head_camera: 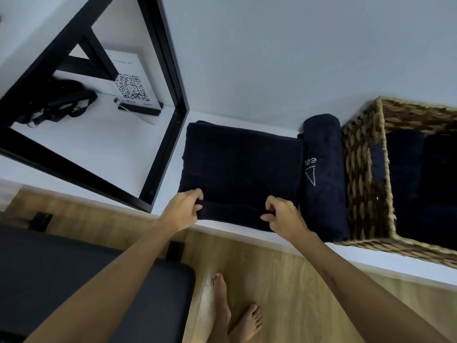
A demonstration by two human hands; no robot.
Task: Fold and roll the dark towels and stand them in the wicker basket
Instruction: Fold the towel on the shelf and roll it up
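Observation:
A folded dark navy towel [241, 159] lies flat on the white shelf [138, 147], its near edge turned over into a short roll. My left hand [184, 207] grips the left end of that roll and my right hand [282, 215] pinches the right end. Just to the right lies a fully rolled dark towel [324, 174] with a white embroidered logo. Beside it stands the wicker basket [363, 174], with dark rolled towels [405, 169] inside.
A black metal frame [170, 134] stands left of the towel, with a QR-code sign [132, 89] and a black bag [61, 100] behind it. Below the shelf are a wooden floor, a dark padded bench [74, 276] and my bare feet.

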